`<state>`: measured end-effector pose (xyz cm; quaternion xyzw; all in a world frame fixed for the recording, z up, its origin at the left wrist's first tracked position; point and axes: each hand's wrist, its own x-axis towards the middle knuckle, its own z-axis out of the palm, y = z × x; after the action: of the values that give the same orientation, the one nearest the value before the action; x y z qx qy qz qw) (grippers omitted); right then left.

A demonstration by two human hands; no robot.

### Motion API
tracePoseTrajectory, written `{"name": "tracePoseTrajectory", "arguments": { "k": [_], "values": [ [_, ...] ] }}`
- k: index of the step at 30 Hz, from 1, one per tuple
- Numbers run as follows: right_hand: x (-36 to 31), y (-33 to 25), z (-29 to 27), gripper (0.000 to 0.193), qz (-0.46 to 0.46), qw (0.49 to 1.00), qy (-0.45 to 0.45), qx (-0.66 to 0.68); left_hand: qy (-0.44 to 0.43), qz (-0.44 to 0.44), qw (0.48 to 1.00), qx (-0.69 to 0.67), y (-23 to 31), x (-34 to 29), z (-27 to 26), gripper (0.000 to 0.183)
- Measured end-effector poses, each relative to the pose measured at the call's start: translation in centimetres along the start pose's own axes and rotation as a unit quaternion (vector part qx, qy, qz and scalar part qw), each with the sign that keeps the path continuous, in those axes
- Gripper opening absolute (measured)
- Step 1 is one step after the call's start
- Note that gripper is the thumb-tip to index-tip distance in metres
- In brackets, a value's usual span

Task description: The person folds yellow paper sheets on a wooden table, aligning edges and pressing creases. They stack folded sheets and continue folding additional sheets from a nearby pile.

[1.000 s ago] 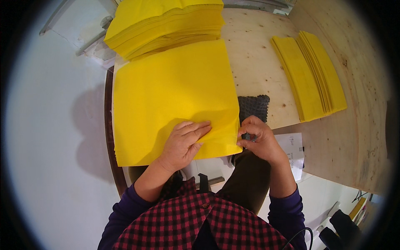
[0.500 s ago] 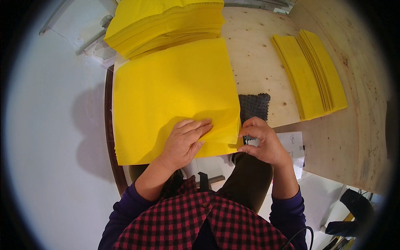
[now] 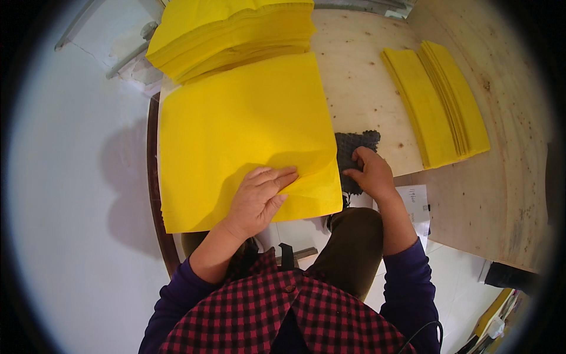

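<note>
The left hand (image 3: 254,202) rests on the lower part of the yellow fabric sheet (image 3: 242,118), at frame centre-left, fingers extended, thumb apart. The right hand (image 3: 376,176) has just left the sheet's lower-right corner for the grey textured cloth (image 3: 348,146), its thumb and forefinger apart; seemingly only the left now steadies the sheet. A yellow fabric stack (image 3: 236,35) sits upper left, folded yellow bundles (image 3: 439,109) upper right.

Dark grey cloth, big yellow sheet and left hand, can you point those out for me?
Dark grey cloth (image 3: 346,151), head view, upper left part.
Big yellow sheet (image 3: 239,133), head view, bare middle.
Left hand (image 3: 256,198), head view, back of the hand.
</note>
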<state>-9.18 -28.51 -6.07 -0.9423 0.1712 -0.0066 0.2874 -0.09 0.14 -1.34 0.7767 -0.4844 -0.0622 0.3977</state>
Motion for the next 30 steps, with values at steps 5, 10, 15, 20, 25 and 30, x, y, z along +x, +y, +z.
{"name": "tracePoseTrajectory", "arguments": {
  "k": [5, 10, 15, 20, 25, 30],
  "values": [
    [0.7, 1.1, 0.5, 0.021, -0.019, 1.000, 0.008, 0.024, 0.002, -0.003, 1.000, -0.001, 0.1, 0.2, -0.2, 0.036],
    [0.0, 1.9, -0.5, 0.018, -0.078, 0.994, 0.040, 0.072, 0.002, -0.009, 1.000, -0.003, 0.3, 0.2, -0.2, 0.037],
    [-2.4, -0.2, -2.5, 0.024, -0.038, 0.977, 0.023, 0.211, -0.001, -0.002, 1.000, 0.025, 0.4, 0.1, -0.1, 0.037],
    [-4.4, -3.3, -2.9, 0.032, -0.171, 0.940, -0.051, 0.291, -0.010, -0.007, 0.998, 0.054, 0.4, -0.1, 0.1, 0.039],
    [-4.0, -4.3, -2.1, 0.027, -0.173, 0.928, -0.075, 0.321, -0.010, -0.003, 0.997, 0.072, 0.5, -0.1, 0.2, 0.041],
    [-3.4, -4.3, -2.1, 0.019, -0.189, 0.923, -0.084, 0.325, -0.013, -0.005, 0.998, 0.064, 0.5, -0.1, 0.2, 0.043]
  ]
}}
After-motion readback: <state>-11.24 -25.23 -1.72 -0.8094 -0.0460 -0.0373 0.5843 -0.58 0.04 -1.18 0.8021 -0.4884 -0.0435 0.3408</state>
